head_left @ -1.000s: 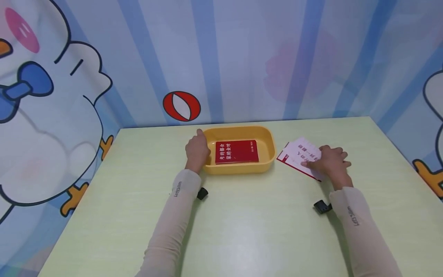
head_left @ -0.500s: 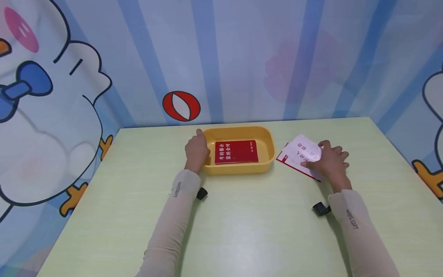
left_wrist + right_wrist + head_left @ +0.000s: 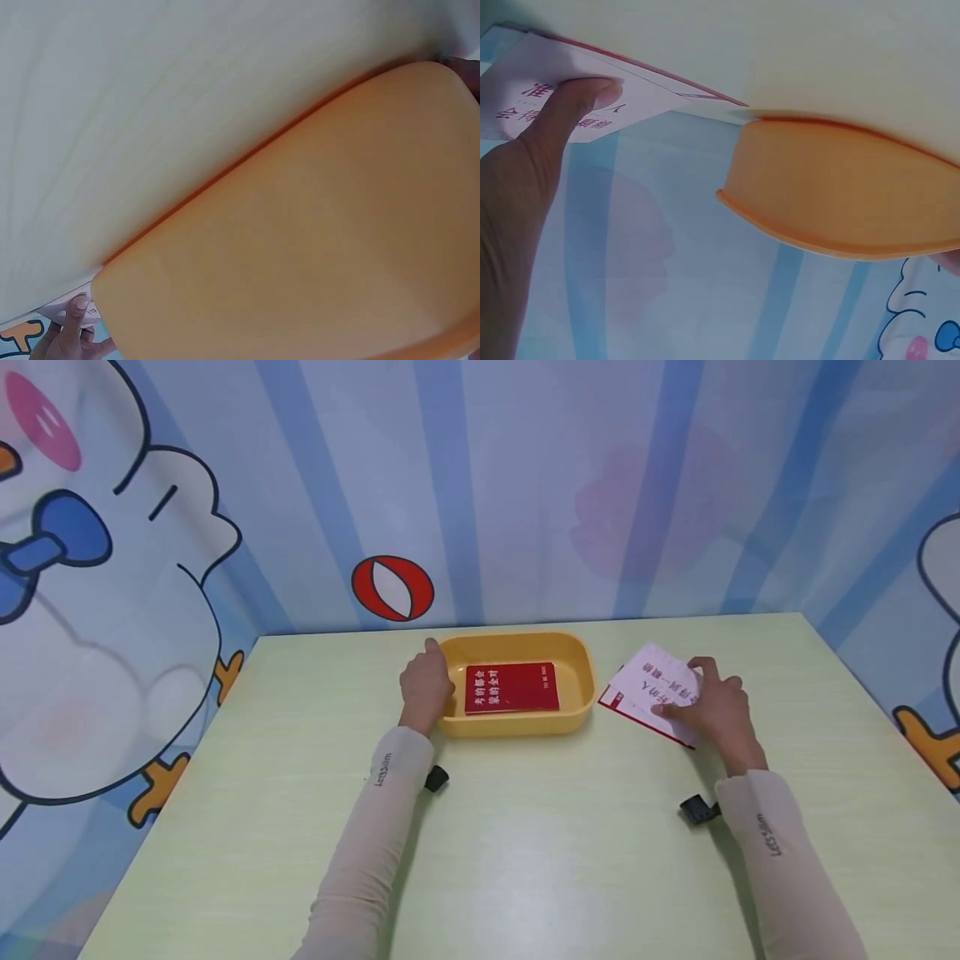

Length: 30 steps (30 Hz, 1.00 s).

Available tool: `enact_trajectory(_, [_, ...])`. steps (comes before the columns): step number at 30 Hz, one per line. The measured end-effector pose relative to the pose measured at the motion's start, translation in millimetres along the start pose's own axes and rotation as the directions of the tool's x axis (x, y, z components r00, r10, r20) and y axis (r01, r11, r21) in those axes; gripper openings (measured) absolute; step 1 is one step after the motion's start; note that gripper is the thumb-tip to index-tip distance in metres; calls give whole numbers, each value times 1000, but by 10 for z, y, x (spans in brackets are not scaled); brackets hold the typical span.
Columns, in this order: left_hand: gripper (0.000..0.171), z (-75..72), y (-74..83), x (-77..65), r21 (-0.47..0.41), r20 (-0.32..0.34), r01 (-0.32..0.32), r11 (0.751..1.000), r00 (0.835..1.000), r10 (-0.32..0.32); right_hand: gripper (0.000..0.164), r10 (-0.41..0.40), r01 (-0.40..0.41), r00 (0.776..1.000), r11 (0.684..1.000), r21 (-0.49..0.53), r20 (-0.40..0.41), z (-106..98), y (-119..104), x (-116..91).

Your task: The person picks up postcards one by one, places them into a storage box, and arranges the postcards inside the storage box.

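In the head view my left hand (image 3: 426, 687) grips the left rim of a yellow plastic basin (image 3: 517, 724). A red booklet (image 3: 512, 687) with white lettering lies flat inside it. To the right of the basin, my right hand (image 3: 716, 714) pinches a pale pink booklet (image 3: 651, 681) with dark red lettering by its right side. The right wrist view shows the thumb (image 3: 592, 97) across its printed face; the other fingers are hidden behind it. Beneath the pink booklet, the edge of a second red booklet (image 3: 611, 700) shows on the table.
A pale green table (image 3: 525, 835) carries everything and ends at a blue striped backdrop (image 3: 517, 510) with cartoon figures. A small black wrist camera (image 3: 699, 810) hangs under the right sleeve, another black camera (image 3: 437, 778) under the left.
The pink booklet has turned and shifted slightly under my right hand, its far corner moving up and left. The right fingers have drawn in. My left hand and the basin stay put.
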<state>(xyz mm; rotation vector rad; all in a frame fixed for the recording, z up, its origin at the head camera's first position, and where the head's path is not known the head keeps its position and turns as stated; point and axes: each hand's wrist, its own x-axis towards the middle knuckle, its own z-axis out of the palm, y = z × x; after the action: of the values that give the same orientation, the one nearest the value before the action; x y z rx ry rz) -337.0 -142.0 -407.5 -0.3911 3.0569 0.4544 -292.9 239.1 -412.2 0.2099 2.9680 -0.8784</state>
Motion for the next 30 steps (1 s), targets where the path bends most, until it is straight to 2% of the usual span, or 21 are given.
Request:
enact_trajectory(4, [66, 2, 7, -8, 7, 9, -5, 1000, 1000, 5, 92, -5, 5, 1000, 1000, 17, -1, -2, 58, 17])
enact_trajectory(8, [64, -11, 13, -4, 3, 4, -5, 1000, 1000, 5, 84, -35, 35, 999, 999, 33, 3, -41, 66, 20])
enact_trajectory(13, [63, -31, 15, -8, -7, 11, 1, 1000, 1000, -1, 68, -47, 43, 997, 997, 61, 68, -123, 30, 20])
enact_trajectory(19, [63, -28, 12, -7, -18, 23, -1, 1000, 1000, 2, 66, -5, -19, 989, 986, 163, 147, -190, -26, 15])
enact_trajectory(25, [62, -12, 2, -4, -22, 21, 1, 1000, 1000, 0, 61, 4, -39, 992, 960, 277, 124, -169, -45, 17])
enact_trajectory(30, [62, -12, 7, -1, -27, 19, 3, 1000, 1000, -2, 60, 3, -36, 995, 945, 325, 102, -173, -45, 9])
